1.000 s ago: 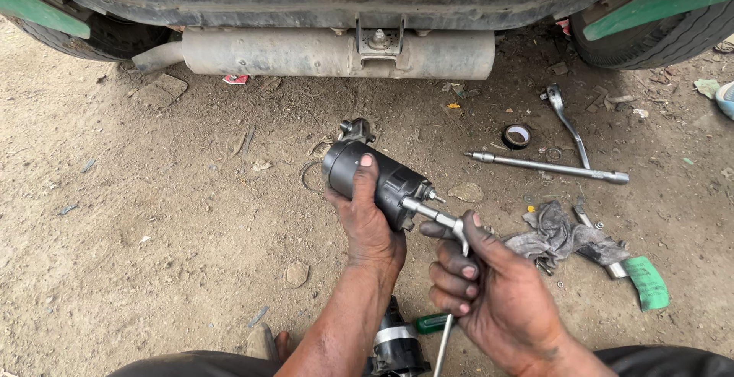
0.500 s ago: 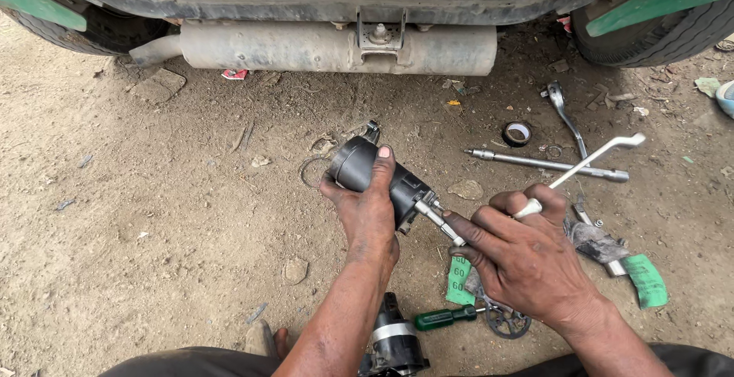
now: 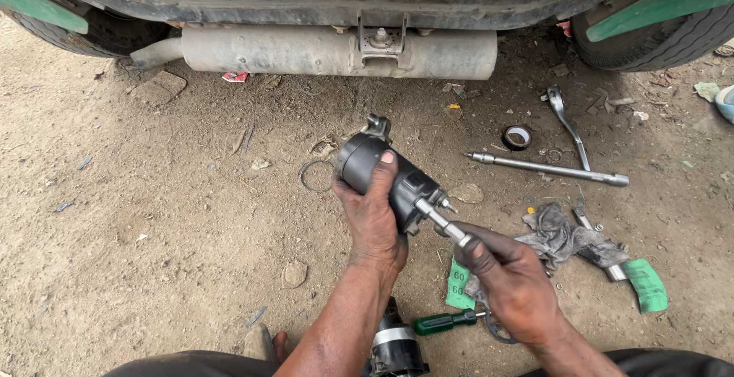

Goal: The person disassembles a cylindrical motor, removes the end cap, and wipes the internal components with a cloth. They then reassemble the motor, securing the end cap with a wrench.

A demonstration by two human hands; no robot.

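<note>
Our left hand (image 3: 375,220) is wrapped around the dark grey cylindrical metal motor housing (image 3: 382,174), holding it tilted in the air above the dirt ground (image 3: 153,232). Our right hand (image 3: 512,281) is closed on a slim silver socket driver (image 3: 440,224) whose tip sits on a fitting at the housing's lower end. We judge the step in hand to be turning a small nut or bolt on that end; the next move calls for keeping the driver square on the fastener while the left hand keeps the housing from rotating.

Taking the housing as landmark: beyond it lies the long rusty-grey exhaust cylinder (image 3: 336,50) under the vehicle. Just left of it a thin wire ring (image 3: 315,176) rests in the dirt. Below it, near our knees, sit a black and silver motor part (image 3: 394,346) and a green-handled screwdriver (image 3: 443,321). To its right lie a grey rag (image 3: 558,235), a long steel bar wrench (image 3: 550,169), a black tape roll (image 3: 518,137), and a green paper strip (image 3: 646,285).

The fastener itself is hidden by the driver tip, and the motor part by our knees is cut off at the frame edge.
</note>
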